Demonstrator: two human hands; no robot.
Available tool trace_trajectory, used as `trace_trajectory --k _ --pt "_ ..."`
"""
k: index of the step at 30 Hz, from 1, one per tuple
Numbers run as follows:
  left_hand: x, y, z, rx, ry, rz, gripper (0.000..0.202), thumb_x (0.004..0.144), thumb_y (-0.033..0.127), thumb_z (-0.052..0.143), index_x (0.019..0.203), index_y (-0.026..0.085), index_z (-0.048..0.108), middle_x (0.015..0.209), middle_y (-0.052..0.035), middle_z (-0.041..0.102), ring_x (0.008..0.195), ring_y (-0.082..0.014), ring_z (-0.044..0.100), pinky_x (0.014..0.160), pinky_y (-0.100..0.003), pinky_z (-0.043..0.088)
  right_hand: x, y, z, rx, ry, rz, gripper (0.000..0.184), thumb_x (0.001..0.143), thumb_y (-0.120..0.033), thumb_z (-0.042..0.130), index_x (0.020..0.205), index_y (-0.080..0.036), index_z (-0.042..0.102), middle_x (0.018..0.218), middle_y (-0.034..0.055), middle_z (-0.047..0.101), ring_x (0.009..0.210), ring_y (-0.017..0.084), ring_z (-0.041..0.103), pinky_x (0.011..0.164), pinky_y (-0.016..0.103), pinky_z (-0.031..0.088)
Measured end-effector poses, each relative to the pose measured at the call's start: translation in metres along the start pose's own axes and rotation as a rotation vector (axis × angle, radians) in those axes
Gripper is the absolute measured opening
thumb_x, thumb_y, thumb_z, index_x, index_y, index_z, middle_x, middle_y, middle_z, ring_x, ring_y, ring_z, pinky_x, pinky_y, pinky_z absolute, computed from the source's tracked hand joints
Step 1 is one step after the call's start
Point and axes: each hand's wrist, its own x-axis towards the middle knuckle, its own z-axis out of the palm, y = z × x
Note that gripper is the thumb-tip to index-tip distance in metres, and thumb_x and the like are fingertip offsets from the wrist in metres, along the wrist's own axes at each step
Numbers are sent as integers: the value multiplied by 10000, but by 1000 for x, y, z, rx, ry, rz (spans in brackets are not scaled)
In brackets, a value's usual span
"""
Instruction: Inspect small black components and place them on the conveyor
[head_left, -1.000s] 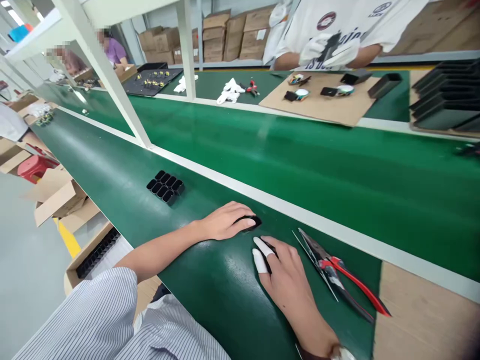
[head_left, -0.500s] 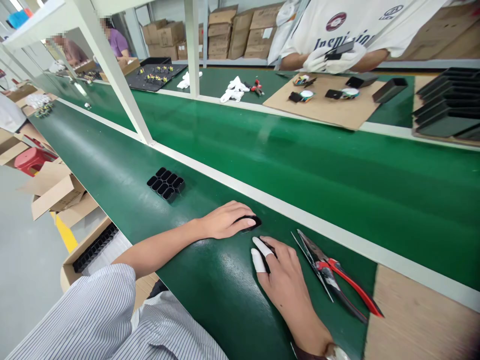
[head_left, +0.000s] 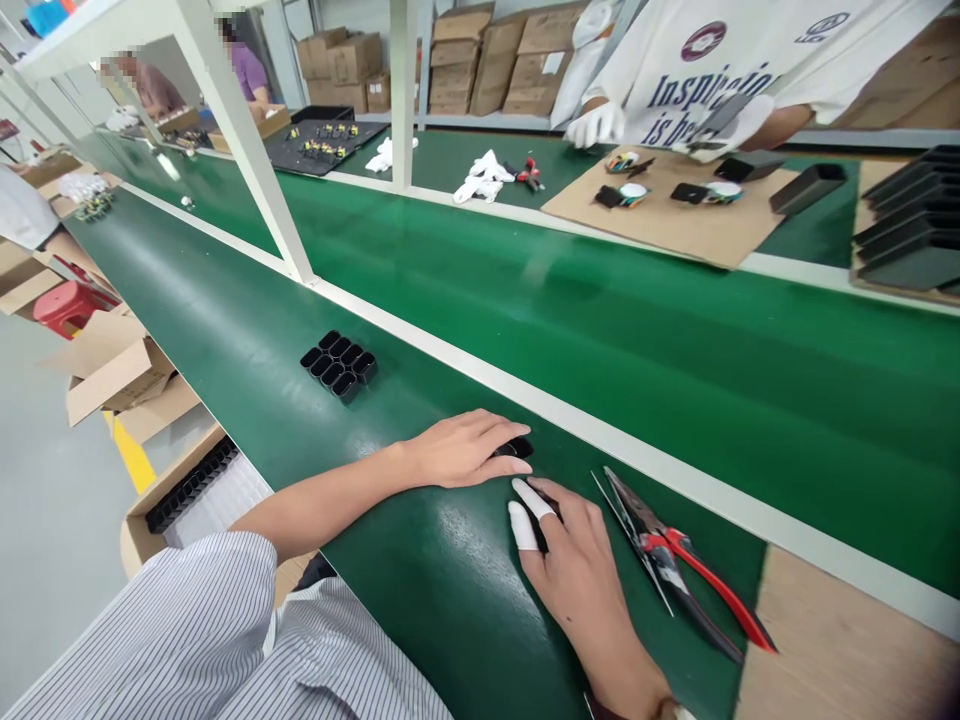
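Observation:
My left hand [head_left: 469, 450] rests low over the green bench, its thumb and fingers around a small black rounded piece [head_left: 517, 449]. Close beside it on the right, my right hand [head_left: 574, 545] is curled, palm down, with white finger cots [head_left: 525, 527] on the thumb and index finger. Something dark shows under its fingers, mostly hidden, so its kind cannot be made out. To the right of that hand lie long-nose pliers [head_left: 664, 540] with red and black handles, and metal tweezers [head_left: 634, 545] alongside. Farther left stands a block of several black oval cups [head_left: 339, 366].
A white rail [head_left: 450, 355] divides my bench from the green conveyor belt [head_left: 600, 330]. Brown board [head_left: 847, 640] lies at right. Across the belt, a co-worker's gloved hands [head_left: 596, 125] are above a cardboard sheet [head_left: 660, 225] bearing black housings. Open cartons [head_left: 124, 370] stand left.
My left thumb and fingers have spread a little around the black piece. My right hand has stayed nearly in place. Across the belt, the co-worker's gloved hands have moved apart.

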Motion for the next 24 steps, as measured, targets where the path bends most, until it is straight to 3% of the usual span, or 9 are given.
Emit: trace_trajectory --k 6,13,18,24 --pt "0 -3 5 1 7 26 591 1040 521 546 1454 100 512 1353 -196 663 1285 -304 606 1129 -444 503 -4 4 3 39 14 18 304 1024 -241 502 1302 -160 596 1241 176 606 1110 343 570 937 525 528" --pt "-7 -7 -5 -204 -22 14 890 900 613 726 1591 194 352 1371 -192 628 1272 -345 587 1089 -507 509 -6 -1 -1 76 -25 94 360 994 -159 496 1339 -177 599 1282 165 596 1161 328 550 983 531 522" --pt "-9 -10 -9 -285 -39 -40 826 917 521 742 1588 219 367 1411 -180 600 1324 -332 574 1119 -509 492 -3 -5 -5 83 -51 130 365 1000 -134 509 1358 -145 579 1291 170 587 1189 321 530 998 522 527" --pt "-8 -4 -6 -346 -4 21 716 962 353 697 1593 258 373 1485 -132 596 1398 -295 541 1192 -489 438 -2 -7 -7 88 -35 129 307 1020 -146 506 1314 -164 593 1293 164 581 1191 316 527 999 529 533"
